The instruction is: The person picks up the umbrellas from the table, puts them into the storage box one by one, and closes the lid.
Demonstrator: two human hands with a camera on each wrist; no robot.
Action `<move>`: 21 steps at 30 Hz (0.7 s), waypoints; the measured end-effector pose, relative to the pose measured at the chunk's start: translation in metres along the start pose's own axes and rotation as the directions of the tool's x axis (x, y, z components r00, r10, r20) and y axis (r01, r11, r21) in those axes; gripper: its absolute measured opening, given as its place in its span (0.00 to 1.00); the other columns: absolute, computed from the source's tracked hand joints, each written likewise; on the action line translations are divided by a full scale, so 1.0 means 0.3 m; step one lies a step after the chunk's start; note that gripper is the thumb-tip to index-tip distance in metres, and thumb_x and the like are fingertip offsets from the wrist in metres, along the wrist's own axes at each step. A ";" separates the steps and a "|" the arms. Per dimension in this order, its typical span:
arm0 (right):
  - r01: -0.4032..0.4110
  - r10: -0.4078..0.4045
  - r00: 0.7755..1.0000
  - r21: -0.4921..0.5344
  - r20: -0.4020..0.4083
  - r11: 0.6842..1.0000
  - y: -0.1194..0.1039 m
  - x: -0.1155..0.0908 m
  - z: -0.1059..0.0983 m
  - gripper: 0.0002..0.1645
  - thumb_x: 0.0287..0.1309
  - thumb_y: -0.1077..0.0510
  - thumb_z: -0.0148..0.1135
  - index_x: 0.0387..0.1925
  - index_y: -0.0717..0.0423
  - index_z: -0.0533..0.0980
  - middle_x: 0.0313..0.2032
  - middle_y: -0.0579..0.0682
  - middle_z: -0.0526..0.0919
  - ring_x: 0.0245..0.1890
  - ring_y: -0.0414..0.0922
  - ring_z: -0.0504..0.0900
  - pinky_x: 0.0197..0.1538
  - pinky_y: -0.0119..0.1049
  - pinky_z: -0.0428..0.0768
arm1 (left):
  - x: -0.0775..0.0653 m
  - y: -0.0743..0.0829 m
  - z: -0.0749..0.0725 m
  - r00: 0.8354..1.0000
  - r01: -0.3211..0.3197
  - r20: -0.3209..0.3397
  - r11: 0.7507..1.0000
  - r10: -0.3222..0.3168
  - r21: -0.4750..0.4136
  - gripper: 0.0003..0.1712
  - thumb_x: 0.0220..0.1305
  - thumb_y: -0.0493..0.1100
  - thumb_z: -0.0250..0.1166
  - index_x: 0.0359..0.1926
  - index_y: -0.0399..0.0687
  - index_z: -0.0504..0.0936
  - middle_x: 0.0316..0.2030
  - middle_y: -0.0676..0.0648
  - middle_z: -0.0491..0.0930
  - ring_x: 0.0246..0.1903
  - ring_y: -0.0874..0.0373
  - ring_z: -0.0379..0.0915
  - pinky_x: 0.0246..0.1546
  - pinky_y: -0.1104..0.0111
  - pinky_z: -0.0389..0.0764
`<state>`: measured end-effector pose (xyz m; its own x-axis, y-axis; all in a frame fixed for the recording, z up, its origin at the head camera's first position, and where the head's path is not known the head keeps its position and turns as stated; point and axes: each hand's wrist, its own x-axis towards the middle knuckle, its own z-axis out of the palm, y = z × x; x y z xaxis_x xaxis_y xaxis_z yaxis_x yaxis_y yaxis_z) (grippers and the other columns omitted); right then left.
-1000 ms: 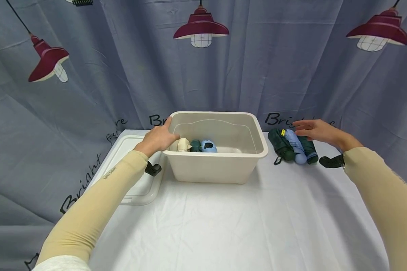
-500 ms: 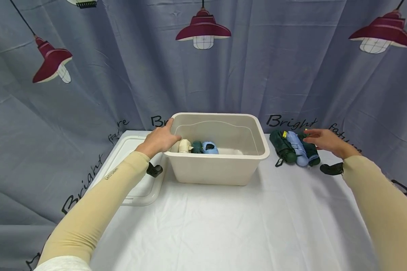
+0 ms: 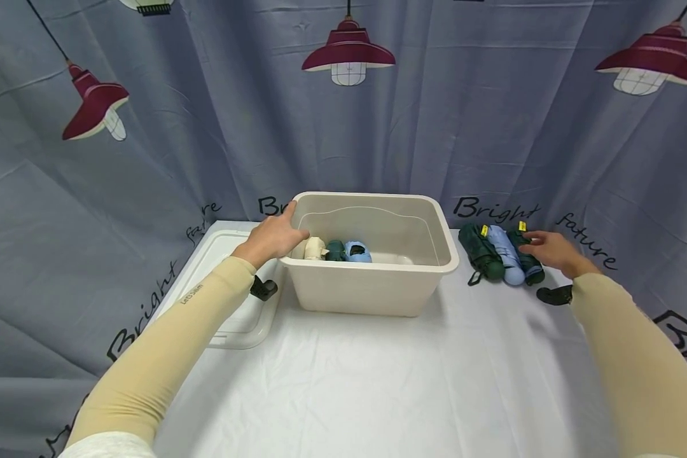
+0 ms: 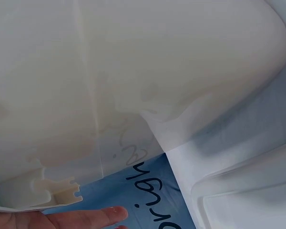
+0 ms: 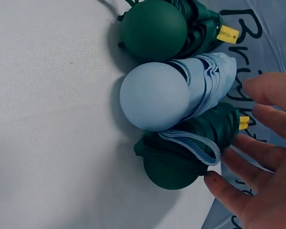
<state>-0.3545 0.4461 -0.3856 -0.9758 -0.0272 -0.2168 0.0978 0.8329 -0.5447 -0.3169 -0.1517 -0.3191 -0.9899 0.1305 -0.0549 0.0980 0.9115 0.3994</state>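
My left hand [image 3: 270, 239] grips the left rim of a cream plastic storage box [image 3: 366, 289]; in the left wrist view its fingers [image 4: 93, 218] lie along the outside below the rim. Inside, at the left end, are a cream folded umbrella [image 3: 314, 249], a dark green one [image 3: 335, 250] and a light blue one [image 3: 357, 252]. Right of the box lie a green folded umbrella [image 5: 155, 31], a light blue umbrella [image 5: 155, 95] and another green umbrella [image 5: 176, 160] with a blue strap. My right hand [image 5: 264, 167] has its fingers spread, fingertips right at this last one's side.
The box's white lid [image 3: 243, 327] lies on the table to the left, partly under my left forearm. A white cloth covers the table [image 3: 378, 381]. Behind hangs a grey-blue curtain [image 3: 252, 127] printed with red lamps.
My right hand has come down and slightly right, from above the umbrellas to the outer side of the rightmost green one. My left hand stays on the box rim. The head view has shifted slightly.
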 end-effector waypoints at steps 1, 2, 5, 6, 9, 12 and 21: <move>-0.008 0.008 1.000 0.005 -0.003 1.000 0.004 0.001 0.003 0.46 0.72 0.44 0.51 0.75 0.70 0.49 0.69 0.81 0.51 0.68 0.76 0.55 0.66 0.72 0.57 | 0.000 0.002 0.000 1.000 -0.002 0.000 1.000 0.002 -0.001 0.51 0.66 0.61 0.54 0.82 0.55 0.39 0.65 0.33 0.72 0.57 0.40 0.76 0.52 0.49 0.75; -0.016 0.016 1.000 0.014 -0.007 1.000 0.008 0.003 0.005 0.46 0.72 0.45 0.51 0.76 0.70 0.48 0.70 0.81 0.51 0.68 0.76 0.54 0.66 0.72 0.57 | 0.000 0.003 -0.001 1.000 -0.004 -0.001 1.000 0.004 -0.002 0.51 0.66 0.61 0.54 0.82 0.55 0.39 0.65 0.33 0.72 0.57 0.40 0.76 0.52 0.49 0.75; -0.036 0.037 0.999 0.028 -0.025 0.999 0.018 0.007 0.014 0.46 0.71 0.47 0.52 0.76 0.70 0.48 0.70 0.81 0.50 0.68 0.76 0.53 0.66 0.72 0.57 | 0.001 0.007 -0.002 1.000 -0.006 -0.005 1.000 0.006 -0.003 0.51 0.66 0.61 0.54 0.82 0.55 0.40 0.65 0.34 0.73 0.56 0.40 0.76 0.51 0.49 0.75; -0.043 0.044 0.999 0.030 -0.030 0.999 0.022 0.008 0.017 0.46 0.71 0.48 0.53 0.76 0.69 0.47 0.70 0.81 0.49 0.68 0.76 0.53 0.66 0.72 0.57 | 0.001 0.009 -0.003 1.000 -0.005 -0.006 1.000 0.005 -0.003 0.51 0.66 0.61 0.54 0.82 0.55 0.40 0.65 0.34 0.73 0.56 0.40 0.76 0.51 0.49 0.75; -0.053 0.054 0.997 0.012 -0.047 0.999 0.033 0.012 0.026 0.45 0.70 0.50 0.53 0.76 0.70 0.47 0.69 0.82 0.50 0.66 0.76 0.56 0.65 0.72 0.59 | 0.002 0.011 -0.003 1.000 -0.002 -0.007 1.000 0.002 0.000 0.51 0.66 0.61 0.54 0.81 0.55 0.40 0.65 0.34 0.73 0.56 0.40 0.76 0.51 0.49 0.75; -0.054 0.052 0.997 -0.039 -0.057 0.998 0.049 0.015 0.037 0.44 0.68 0.53 0.53 0.75 0.71 0.48 0.66 0.82 0.53 0.61 0.74 0.63 0.61 0.67 0.70 | 0.002 0.012 -0.002 1.000 -0.001 -0.004 1.000 0.001 0.000 0.51 0.66 0.60 0.53 0.82 0.56 0.40 0.65 0.34 0.73 0.56 0.40 0.76 0.51 0.49 0.75; -0.049 0.033 0.995 -0.186 -0.090 0.981 0.056 0.019 0.069 0.42 0.63 0.61 0.52 0.72 0.75 0.50 0.64 0.83 0.56 0.51 0.70 0.71 0.43 0.52 0.82 | 0.001 0.010 0.003 1.000 -0.001 -0.005 1.000 0.001 -0.002 0.50 0.66 0.60 0.53 0.82 0.56 0.40 0.65 0.33 0.72 0.58 0.39 0.75 0.52 0.48 0.75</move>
<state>-0.3543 0.4485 -0.4129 -0.9857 0.0497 -0.1610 0.1075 0.9215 -0.3733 -0.3167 -0.1487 -0.3188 -0.9903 0.1294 -0.0505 0.0985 0.9106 0.4014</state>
